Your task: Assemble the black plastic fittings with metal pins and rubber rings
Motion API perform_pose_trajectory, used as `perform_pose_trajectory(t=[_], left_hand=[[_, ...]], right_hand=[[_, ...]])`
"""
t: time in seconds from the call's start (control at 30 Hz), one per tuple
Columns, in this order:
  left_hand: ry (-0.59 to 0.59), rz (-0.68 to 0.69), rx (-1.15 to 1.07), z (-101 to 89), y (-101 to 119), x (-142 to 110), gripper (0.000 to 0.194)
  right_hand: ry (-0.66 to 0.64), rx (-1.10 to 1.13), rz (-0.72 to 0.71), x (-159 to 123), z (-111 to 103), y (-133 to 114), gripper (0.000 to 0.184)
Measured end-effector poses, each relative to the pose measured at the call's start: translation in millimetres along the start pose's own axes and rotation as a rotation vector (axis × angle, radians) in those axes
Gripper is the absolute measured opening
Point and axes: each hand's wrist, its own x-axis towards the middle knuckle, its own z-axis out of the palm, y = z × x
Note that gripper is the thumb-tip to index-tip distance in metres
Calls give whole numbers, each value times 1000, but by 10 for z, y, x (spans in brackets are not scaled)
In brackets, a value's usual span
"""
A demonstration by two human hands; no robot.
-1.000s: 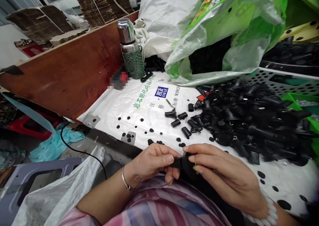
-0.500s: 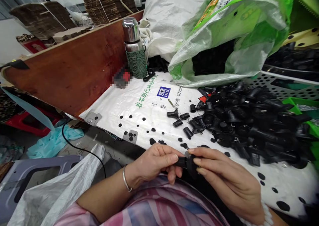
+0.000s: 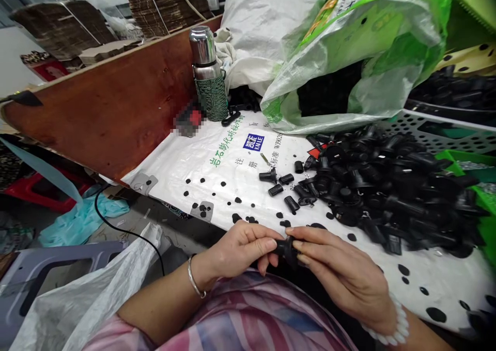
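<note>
Low in the head view, both hands meet over my lap on one small black plastic part [image 3: 285, 249]. My left hand [image 3: 240, 249] pinches its narrow stem end with thumb and fingers closed. My right hand [image 3: 341, 271] grips the wider flanged end, fingers wrapped round it. A large heap of similar black plastic parts [image 3: 387, 186] lies on the white woven sheet [image 3: 217, 160] just beyond the hands, with a few loose tubes [image 3: 284, 186] and small black discs [image 3: 236, 201] scattered to its left.
A steel flask in a green sleeve [image 3: 207, 75] stands at the back by a brown board [image 3: 108, 113]. A green and white sack [image 3: 356, 46] of black parts lies behind the heap; a perforated crate [image 3: 445, 126] sits right. White bag [image 3: 89, 294] and black cable [image 3: 116, 227] lie left.
The hands have stayed together on the black part, turning it slightly; the fingers shifted a little and the view drifted a bit. Nothing else on the sheet has moved.
</note>
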Motion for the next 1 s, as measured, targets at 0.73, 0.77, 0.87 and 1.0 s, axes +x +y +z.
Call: perform_pose_trajectory(t=[0.73, 0.77, 0.87, 1.0], left_hand=[[132, 151, 12, 157, -35, 56, 31], [135, 157, 19, 168, -29, 55, 31], [162, 171, 18, 196, -2, 65, 32], [180, 184, 38, 219, 30, 94, 32]], right_hand=[[-170, -161, 122, 97, -72, -41, 24], [-170, -151, 129, 100, -69, -49, 25], [-167, -137, 150, 100, -67, -59, 26], [-125, -160, 123, 99, -63, -44, 39]])
